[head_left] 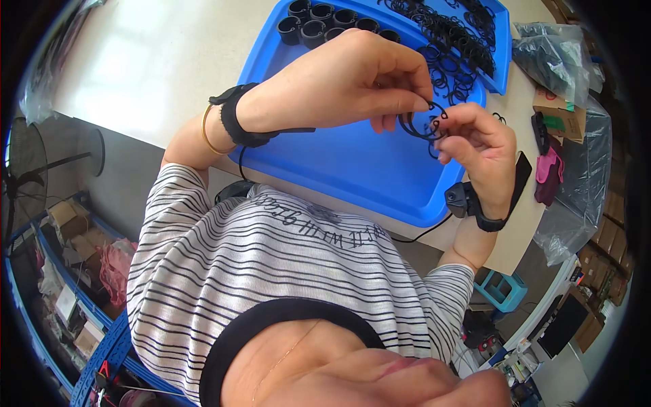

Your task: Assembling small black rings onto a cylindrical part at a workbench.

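Observation:
My left hand [369, 85] is closed, with thumb and fingertips pinching a few black circlips [411, 129] over the blue tray [352, 173]. Just to its right, my right hand [481, 139] is also closed, thumb and forefinger on black circlips in the same small cluster. How many rings each hand grips is hard to make out. Short black cylinders [313, 32], which look like neatly stacked circlips, stand in rows at the tray's far left. Loose circlips [453, 68] lie in a tangled heap at the far right, beyond my hands.
A second, smaller blue tray [503, 51] of loose circlips overlaps the large tray's far right corner. Clear plastic bags [553, 57], a cardboard box [566, 112] and a pink and maroon cloth [549, 169] lie to the right. A blue rack [57, 271] stands at lower left.

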The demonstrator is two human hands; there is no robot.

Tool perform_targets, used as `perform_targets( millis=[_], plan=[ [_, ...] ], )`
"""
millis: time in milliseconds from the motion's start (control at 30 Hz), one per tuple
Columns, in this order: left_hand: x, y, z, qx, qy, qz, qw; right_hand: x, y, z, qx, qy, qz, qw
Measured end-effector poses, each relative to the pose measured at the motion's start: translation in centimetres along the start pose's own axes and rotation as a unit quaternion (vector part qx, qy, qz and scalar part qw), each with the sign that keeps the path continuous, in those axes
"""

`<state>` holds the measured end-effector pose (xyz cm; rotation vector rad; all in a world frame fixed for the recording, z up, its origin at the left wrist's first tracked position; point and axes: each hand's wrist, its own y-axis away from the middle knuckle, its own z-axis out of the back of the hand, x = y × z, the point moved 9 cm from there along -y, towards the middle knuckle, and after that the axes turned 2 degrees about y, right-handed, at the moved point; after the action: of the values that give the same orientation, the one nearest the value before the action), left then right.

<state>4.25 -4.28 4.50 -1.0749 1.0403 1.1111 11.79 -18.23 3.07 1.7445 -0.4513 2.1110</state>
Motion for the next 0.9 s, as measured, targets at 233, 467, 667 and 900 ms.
perform_targets(
  millis=[233, 467, 667, 900],
  plan=[
    [1.4, -0.3, -0.3, 0.018, -0.002, 0.022, 1.0, -0.7, -0.5, 0.0, -0.021, 0.021, -0.002, 1.0],
    [1.0, -0.3, -0.2, 0.027, 0.096, -0.05, 0.994, -0.2, -0.2, 0.1, -0.023, -0.006, 0.007, 1.0],
    [1.9, 0.6, -0.3, 0.019, 0.063, 0.0, 0.998, 1.5, 1.2, 2.2, -0.122, 0.008, 0.061, 0.991],
    [0.8, 1.2, 1.3, 0.057, 0.183, 0.009, 0.981, -4.1, -1.4, 4.0, -0.043, 0.246, -0.095, 0.964]
  ],
)
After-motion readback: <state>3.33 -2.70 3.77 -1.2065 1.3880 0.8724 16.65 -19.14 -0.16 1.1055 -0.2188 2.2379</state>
